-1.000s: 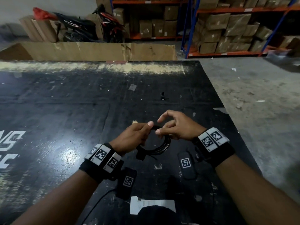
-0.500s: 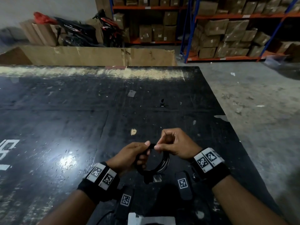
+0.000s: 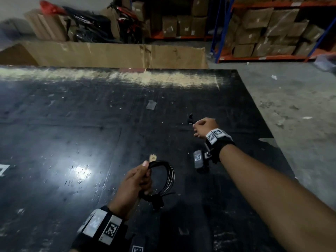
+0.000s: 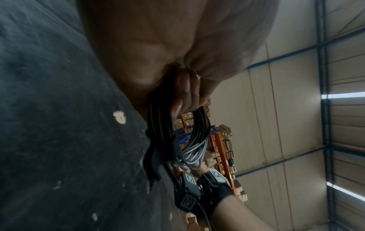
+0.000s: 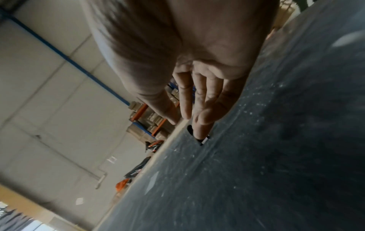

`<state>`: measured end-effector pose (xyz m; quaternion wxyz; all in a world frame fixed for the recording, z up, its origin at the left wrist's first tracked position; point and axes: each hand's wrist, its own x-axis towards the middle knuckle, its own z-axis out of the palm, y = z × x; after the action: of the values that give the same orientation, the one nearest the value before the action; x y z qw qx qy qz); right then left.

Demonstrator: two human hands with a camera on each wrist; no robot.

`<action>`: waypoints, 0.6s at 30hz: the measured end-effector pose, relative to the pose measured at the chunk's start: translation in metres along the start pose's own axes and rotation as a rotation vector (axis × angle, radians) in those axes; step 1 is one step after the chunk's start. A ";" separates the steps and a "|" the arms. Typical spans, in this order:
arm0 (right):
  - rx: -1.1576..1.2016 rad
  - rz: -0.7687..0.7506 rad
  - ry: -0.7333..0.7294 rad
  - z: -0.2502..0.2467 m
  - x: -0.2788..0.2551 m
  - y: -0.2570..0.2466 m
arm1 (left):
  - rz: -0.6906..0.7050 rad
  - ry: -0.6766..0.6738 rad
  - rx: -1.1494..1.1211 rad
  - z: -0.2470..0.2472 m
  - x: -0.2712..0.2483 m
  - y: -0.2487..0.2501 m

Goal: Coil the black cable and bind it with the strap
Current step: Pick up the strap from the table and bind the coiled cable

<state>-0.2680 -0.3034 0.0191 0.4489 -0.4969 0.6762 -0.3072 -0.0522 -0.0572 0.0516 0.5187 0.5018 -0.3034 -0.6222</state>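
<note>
Fingers of the left hand (image 3: pixel 134 180) are curling tight around the coiled black cable (image 3: pixel 164 177) above the black table (image 3: pixel 54 142) — the right hand (image 3: pixel 203 127), fingers loose, is reaching just beside the small black strap (image 3: pixel 190 119) lying farther out.

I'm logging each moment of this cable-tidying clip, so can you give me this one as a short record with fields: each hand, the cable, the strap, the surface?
left hand: left hand grips the coiled black cable, held above the table
right hand: right hand reaches to the small black strap; fingers extended at it, no grip visible
cable: several loops, bunched in the fist, not yet bound
strap: lies on the table, far from the coil
surface: scuffed black table top
</note>
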 end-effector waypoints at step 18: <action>-0.229 -0.141 0.170 0.038 0.050 -0.006 | 0.009 0.082 -0.071 -0.011 0.023 -0.001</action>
<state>-0.2364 -0.3512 -0.0065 0.3077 -0.5634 0.7057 -0.2999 -0.0412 -0.0771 0.0405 0.5512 0.5067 -0.2618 -0.6090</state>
